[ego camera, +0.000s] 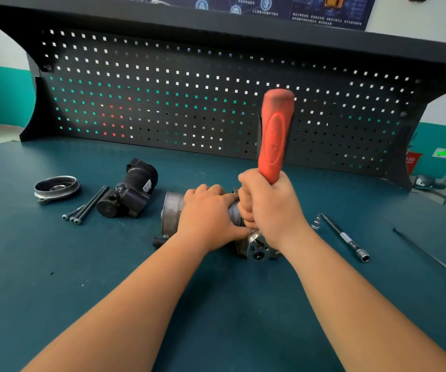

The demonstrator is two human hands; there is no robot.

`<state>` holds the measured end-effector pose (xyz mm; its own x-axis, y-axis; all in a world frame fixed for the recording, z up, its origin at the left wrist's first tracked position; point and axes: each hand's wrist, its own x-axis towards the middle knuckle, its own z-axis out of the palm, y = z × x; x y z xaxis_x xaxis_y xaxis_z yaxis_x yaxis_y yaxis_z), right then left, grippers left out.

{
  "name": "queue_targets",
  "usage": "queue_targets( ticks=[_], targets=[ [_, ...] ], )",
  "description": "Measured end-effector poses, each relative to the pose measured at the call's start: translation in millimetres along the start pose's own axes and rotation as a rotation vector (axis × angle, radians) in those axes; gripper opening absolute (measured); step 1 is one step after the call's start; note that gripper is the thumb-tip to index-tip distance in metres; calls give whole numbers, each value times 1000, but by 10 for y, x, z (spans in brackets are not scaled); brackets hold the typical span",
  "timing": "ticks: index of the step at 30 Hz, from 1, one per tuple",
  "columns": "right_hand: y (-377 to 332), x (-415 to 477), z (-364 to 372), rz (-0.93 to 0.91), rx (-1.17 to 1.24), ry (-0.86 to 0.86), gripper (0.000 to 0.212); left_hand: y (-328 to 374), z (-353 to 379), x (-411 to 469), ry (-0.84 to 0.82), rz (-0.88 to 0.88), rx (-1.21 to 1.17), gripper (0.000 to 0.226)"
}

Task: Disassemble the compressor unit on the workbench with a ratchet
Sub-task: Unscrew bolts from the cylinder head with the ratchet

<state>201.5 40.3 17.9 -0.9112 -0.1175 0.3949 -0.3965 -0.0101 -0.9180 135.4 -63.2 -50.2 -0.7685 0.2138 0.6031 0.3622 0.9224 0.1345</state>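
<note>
Step in hand: mid-teardown, working a fastener at the R end of the compressor unit (172,213). Unit lies on its side, centre of the workbench (109,277), long axis running L–R, lugged end plate (258,247) toward near R.

Parts already off, all well apart to the L:
- round pulley-type plate (55,187), far L
- long bolts (87,206), lying together
- black housing section (130,191), just R of the bolts

Hands:
- L hand (205,213): wrapped over the top of the unit body, fingers curled round it, pinning it to the bench.
- R hand (267,208): tight fist round the lower end of a red handle (275,135), which stands nearly upright, tipped slightly R. Prob. the ratchet; head and any socket hidden under the fist, so can't tell what it's seated on.
- The two hands touch at the unit's R end.

Next move, as I read it: swing the handle in an arc w/ the L hand resisting the turn. Needs the head square on the fastener, else it slips or rounds off. The unit may roll if the L grip eases.

Spare tools to the R, untouched: small socket (315,222), extension bar (345,237), long screwdriver (431,257) at the far R edge.
</note>
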Motion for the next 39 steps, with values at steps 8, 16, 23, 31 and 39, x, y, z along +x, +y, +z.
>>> queue_targets(
  ticks=[8,16,23,31,39],
  targets=[
    [-77,24,-47,119,-1,-114,54,11,6,-17,13,14,-16,35],
    [-111,103,-77,209,273,-94,64,54,-65,-50,-60,9,77,64],
    [123,49,225,-26,189,-181,55,33,-85,-79,-51,-31,-18,26],
    [100,0,-23,-59,467,-257,53,68,-141,-50,-138,-46,5,53],
    [5,-41,-300,-41,690,-59,54,45,-49,-6,-117,-51,62,81]
  ],
)
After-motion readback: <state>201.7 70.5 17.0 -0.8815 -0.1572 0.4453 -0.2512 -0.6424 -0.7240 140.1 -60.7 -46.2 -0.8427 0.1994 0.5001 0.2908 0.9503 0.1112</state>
